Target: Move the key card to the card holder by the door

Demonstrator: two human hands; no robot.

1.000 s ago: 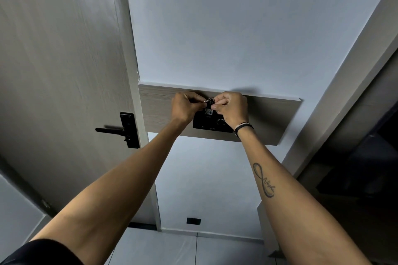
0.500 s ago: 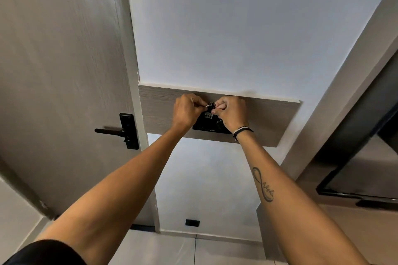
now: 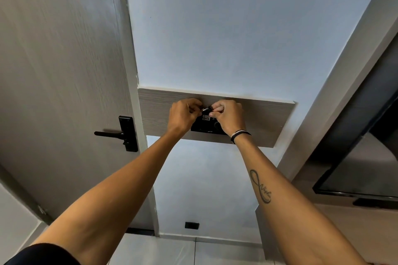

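Bare forearms; a black-and-white wristband (image 3: 240,134) and an infinity tattoo (image 3: 261,187), perhaps lettered; dark sleeve (image 3: 41,255).

**Much of the holder hidden behind the hands**

Both hands cover the upper part and sides of the black card holder (image 3: 205,128). The small item pinched between the left hand (image 3: 183,115) and right hand (image 3: 229,117) is too small to identify. The holder's white label cannot be read.

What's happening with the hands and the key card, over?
Left hand and right hand pinching a small dark item together above the black card holder. Card itself not clearly visible. Nothing in the way.
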